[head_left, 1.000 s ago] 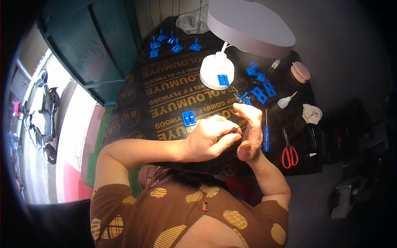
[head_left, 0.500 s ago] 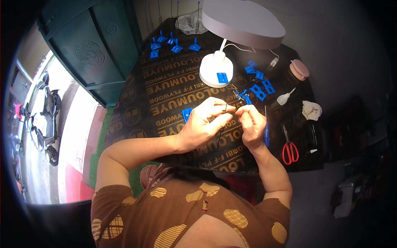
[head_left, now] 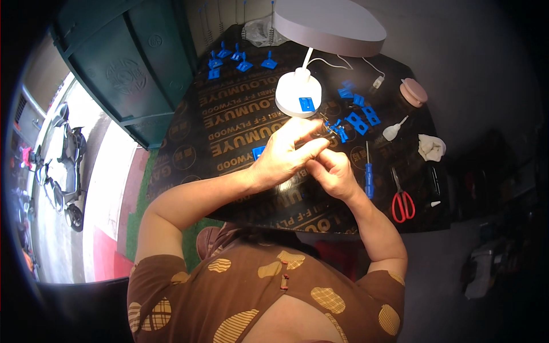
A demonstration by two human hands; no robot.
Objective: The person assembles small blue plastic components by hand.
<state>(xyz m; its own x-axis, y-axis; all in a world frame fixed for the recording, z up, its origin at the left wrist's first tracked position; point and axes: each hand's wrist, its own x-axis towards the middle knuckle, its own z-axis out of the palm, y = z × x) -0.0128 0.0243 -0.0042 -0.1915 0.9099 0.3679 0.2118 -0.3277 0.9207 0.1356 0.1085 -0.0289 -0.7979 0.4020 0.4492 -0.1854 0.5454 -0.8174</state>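
Both hands meet over the dark plywood-topped table, in front of the lamp. My left hand is closed, its thumb and fingers reaching right; whatever they hold is too small or hidden to make out. Just below its fingertips, my right hand is pinched, and its contents cannot be made out either. Beyond the hands lies a small pile of blue plastic parts and metal bits. Blue plates with holes lie right of the pile. Partly behind my left hand is another blue piece.
A white lamp with a blue plate on its base stands behind. Right are a blue-handled screwdriver, red-handled scissors, a white-bodied nozzle tool, crumpled white cloth and pink round container. Blue stands with springs sit far left.
The thin dark rod with a blue end, seen between my left fingers before, no longer shows. My right hand has shifted down and left, under the left fingertips; the left hand has risen slightly.
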